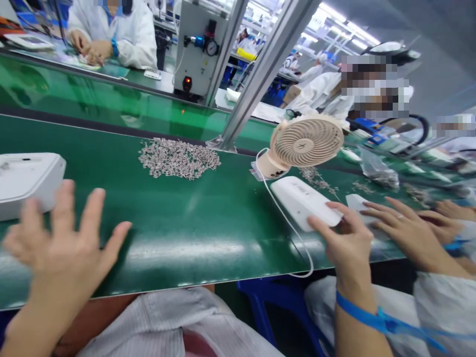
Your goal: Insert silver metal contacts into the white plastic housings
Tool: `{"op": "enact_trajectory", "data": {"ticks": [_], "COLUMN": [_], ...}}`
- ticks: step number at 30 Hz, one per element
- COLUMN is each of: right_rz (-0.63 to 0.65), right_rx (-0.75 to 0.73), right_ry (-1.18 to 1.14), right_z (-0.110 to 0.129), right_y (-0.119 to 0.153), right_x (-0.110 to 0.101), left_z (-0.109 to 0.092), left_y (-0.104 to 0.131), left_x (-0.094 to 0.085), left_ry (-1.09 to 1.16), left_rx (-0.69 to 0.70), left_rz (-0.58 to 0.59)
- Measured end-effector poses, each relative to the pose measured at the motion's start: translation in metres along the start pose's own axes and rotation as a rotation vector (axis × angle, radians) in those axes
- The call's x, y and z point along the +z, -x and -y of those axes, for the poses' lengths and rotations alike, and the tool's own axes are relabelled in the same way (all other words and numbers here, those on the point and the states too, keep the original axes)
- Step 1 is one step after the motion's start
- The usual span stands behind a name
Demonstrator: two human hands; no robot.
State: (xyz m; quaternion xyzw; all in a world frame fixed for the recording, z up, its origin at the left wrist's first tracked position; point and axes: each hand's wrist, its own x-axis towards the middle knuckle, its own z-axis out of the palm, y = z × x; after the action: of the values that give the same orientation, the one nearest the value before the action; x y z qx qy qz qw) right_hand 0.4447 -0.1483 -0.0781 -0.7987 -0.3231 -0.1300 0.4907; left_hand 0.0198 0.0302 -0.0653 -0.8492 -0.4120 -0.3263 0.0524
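Observation:
My left hand (69, 243) is spread above the green work surface (178, 233), holding nothing, its fingertips beside a white plastic box (33, 181) at the left edge. Over on the right, my right hand (347, 233) has its thumb and fingers round the near end of a white plastic casing (307, 203). The casing lies just in front of a beige desk fan (307, 141). My right wrist wears a blue strap.
A heap of small metal parts (178, 157) lies near the back edge. The fan's white cable (284, 213) loops over the front edge. A metal post (256, 74) rises behind. Close on the right are a co-worker's hands (405, 228); another person (111, 37) sits opposite.

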Motion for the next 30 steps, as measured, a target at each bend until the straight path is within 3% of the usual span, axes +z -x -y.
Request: {"op": "enact_trajectory", "data": {"ticks": [3,5,7,8,10,12,13,15,17,19,24,27,30], "right_rz": [0.490,0.814,0.978,0.999,0.964,0.839,0.747,0.590,0.526,0.513,0.535,0.547,0.598], "right_rx": [-0.257,-0.379,-0.431,-0.424,-0.349,-0.225,-0.182,-0.134,-0.134,-0.155,-0.194,-0.187,-0.172], "right_ry": [-0.252,-0.370,-0.417,-0.422,-0.387,-0.287,-0.208,-0.093,-0.060,-0.056,-0.077,-0.120,-0.171], "right_z": [0.063,0.099,0.122,0.128,0.132,0.129,0.125,0.119,0.116,0.115,0.119,0.121,0.129], "right_y": [0.048,0.069,0.076,0.075,0.064,0.049,0.041,0.026,0.013,0.004,-0.002,0.006,0.024], "right_x": [0.012,0.022,0.036,0.045,0.069,0.100,0.117,0.150,0.177,0.193,0.200,0.192,0.177], "left_z": [-0.032,-0.048,-0.057,-0.058,-0.058,-0.059,-0.061,-0.067,-0.072,-0.076,-0.087,-0.094,-0.098], "left_y": [0.006,0.009,0.012,0.014,0.018,0.023,0.025,0.029,0.030,0.030,0.022,0.013,0.006], "left_x": [0.005,0.007,0.007,0.007,0.007,0.005,0.003,-0.001,-0.004,-0.005,0.004,0.015,0.025], "left_ry": [-0.020,0.087,0.154,0.140,0.036,-0.054,-0.046,0.056,0.119,0.118,-0.071,-0.242,-0.316], "left_rx": [0.115,0.244,0.328,0.332,0.285,0.233,0.222,0.239,0.310,0.361,0.317,0.236,0.219], "left_rz": [0.117,0.285,0.332,0.286,0.100,-0.045,-0.043,0.085,0.210,0.256,0.176,0.040,-0.002]}}
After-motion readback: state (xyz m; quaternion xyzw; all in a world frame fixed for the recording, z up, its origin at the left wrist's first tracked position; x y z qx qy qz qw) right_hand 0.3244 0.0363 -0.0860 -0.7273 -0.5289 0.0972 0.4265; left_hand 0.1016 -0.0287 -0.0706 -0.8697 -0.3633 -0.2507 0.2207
